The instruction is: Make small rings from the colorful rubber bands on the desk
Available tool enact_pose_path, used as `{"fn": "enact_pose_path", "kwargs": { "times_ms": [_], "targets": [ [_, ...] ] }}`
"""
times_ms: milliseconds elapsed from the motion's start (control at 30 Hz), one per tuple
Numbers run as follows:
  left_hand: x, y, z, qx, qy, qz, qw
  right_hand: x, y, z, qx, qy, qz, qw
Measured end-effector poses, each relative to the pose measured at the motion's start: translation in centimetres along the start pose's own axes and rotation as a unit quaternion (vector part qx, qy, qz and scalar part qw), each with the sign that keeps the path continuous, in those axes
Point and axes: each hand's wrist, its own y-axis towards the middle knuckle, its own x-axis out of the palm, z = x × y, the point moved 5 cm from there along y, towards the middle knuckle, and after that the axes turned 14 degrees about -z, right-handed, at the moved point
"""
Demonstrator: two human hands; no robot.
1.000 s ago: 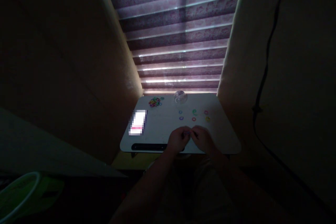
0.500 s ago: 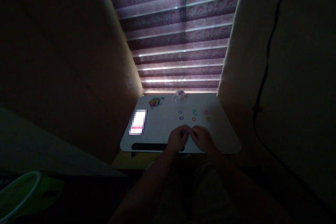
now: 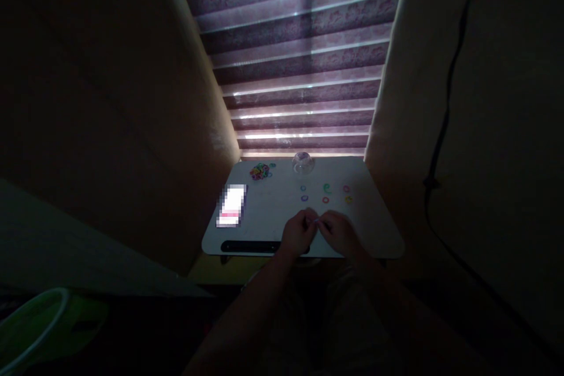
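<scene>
A tiny purplish piece [image 3: 315, 221] shows between the fingers [image 3: 311, 213].

Dim room, likely a home, flower-patterned blind [image 3: 304, 59] at twelve o'clock, small worktop [image 3: 268, 211], green tub [image 3: 79, 311] at eight

Looks forward and down from the person's head, over the left hand [image 3: 298, 234] and right hand [image 3: 338, 232], onto the desk [image 3: 268, 214]. Faces the striped blind [image 3: 282, 64] behind it almost squarely. Sits well back, taking in the desk's whole width, the left wall [image 3: 110, 106], the right wall [image 3: 409, 82] and, at lower left, a green tub [image 3: 88, 320].
</scene>
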Motion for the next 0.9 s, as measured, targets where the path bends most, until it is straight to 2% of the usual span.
{"fn": "enact_pose_path", "kwargs": {
  "times_ms": [300,533,900],
  "targets": [
    [-0.10,-0.12,0.72,0.029,0.008,-0.014,0.999,0.27,0.09,0.51,0.003,0.011,0.015,1.000],
    [0.15,-0.20,0.73,0.019,0.028,-0.018,0.999,0.08,-0.04,0.67,0.005,0.042,0.043,0.998],
    [0.33,-0.11,0.57,0.023,0.050,-0.013,0.998,-0.10,-0.23,0.25,0.007,0.045,0.033,0.998]
  ]
}}
